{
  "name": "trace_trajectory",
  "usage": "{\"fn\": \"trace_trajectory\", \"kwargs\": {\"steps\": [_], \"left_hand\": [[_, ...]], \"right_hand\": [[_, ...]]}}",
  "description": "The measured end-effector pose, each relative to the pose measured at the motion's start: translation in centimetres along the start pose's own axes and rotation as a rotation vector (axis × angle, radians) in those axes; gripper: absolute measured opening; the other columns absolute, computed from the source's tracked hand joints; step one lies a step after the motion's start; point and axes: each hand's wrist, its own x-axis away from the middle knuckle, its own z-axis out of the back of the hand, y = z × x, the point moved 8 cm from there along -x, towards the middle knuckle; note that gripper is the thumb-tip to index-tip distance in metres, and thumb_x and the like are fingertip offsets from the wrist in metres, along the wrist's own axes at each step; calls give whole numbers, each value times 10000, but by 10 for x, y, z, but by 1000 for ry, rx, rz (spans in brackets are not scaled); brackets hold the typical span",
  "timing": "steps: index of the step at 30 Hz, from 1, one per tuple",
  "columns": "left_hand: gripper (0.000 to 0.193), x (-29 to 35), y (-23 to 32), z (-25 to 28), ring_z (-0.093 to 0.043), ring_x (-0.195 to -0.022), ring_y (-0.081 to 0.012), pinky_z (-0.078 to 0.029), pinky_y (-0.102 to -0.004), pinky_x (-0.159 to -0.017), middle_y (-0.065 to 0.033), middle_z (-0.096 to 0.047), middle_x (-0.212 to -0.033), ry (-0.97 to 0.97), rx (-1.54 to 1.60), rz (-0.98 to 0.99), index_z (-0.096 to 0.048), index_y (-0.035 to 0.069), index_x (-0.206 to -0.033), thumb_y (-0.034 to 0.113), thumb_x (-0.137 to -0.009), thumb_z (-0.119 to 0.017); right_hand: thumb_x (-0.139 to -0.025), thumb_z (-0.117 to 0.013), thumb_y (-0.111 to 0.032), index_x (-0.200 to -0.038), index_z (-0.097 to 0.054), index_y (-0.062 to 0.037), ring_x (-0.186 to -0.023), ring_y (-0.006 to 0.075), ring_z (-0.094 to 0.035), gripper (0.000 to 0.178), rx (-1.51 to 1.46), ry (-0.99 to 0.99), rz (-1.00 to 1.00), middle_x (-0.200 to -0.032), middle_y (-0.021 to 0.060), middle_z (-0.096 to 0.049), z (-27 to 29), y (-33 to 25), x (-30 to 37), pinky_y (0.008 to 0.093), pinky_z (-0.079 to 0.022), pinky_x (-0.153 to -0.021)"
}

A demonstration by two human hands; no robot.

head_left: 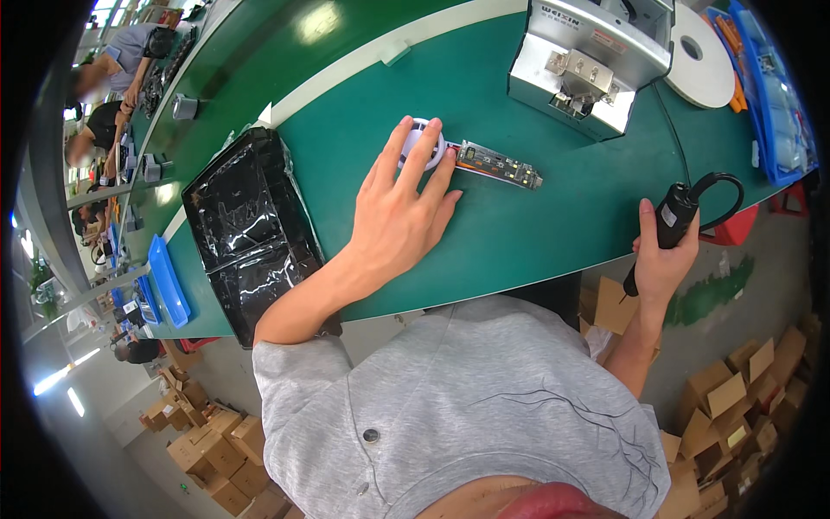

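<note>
On the green bench, my left hand rests with its fingers spread over a white round part, holding it against the surface. Next to that part lies a narrow circuit board in a clear housing, with thin wires at the end near my fingertips. In my right hand, fingers wrapped round, is a black electric screwdriver with its thin bit pointing down toward me, past the bench's near edge. The screwdriver's cable loops out to the right of it. My left palm and its underside are hidden.
A metal machine stands at the far right, with a white reel and a blue bin of parts beyond it. A black plastic-lined tray lies left of my arm. Cardboard boxes are stacked on the floor; people work farther left.
</note>
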Motion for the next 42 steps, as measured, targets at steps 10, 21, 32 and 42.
{"fn": "trace_trajectory", "kwargs": {"steps": [10,21,32,42], "left_hand": [[469,1,-2,-3,-545,-1364,-455,-579,-485,-992,-184,-557,-1507,23,-13,-16,-753,61,-1231,173,-790,-866],[464,0,-3,-3,-535,-1365,-439,-581,-477,-965,-163,-530,-1541,-31,-25,8,-746,80,-1232,180,-793,-861],[503,0,-8,-2,-551,-1344,-423,-583,-464,-978,-148,-535,-1536,-10,-10,-49,-748,104,-1267,159,-780,-862],[462,-5,-10,-1,-528,-1343,-422,-543,-477,-1037,-159,-534,-1509,-43,56,-5,-753,86,-1235,142,-788,-859]], "right_hand": [[-937,-821,-118,-1107,-624,-19,-596,51,-537,278,8,5,-15,-788,-18,-600,0,-1,0,234,-453,-511],[-940,-815,-108,-1118,-623,-18,-587,50,-535,277,8,0,-11,-789,-15,-606,-1,1,0,235,-447,-500],[-939,-815,-112,-1135,-622,-22,-570,53,-534,290,12,11,-3,-776,-10,-605,0,1,0,238,-441,-488],[-938,-821,-126,-1144,-620,-20,-553,65,-542,307,10,6,-11,-767,-6,-609,0,3,0,240,-443,-484]]}}
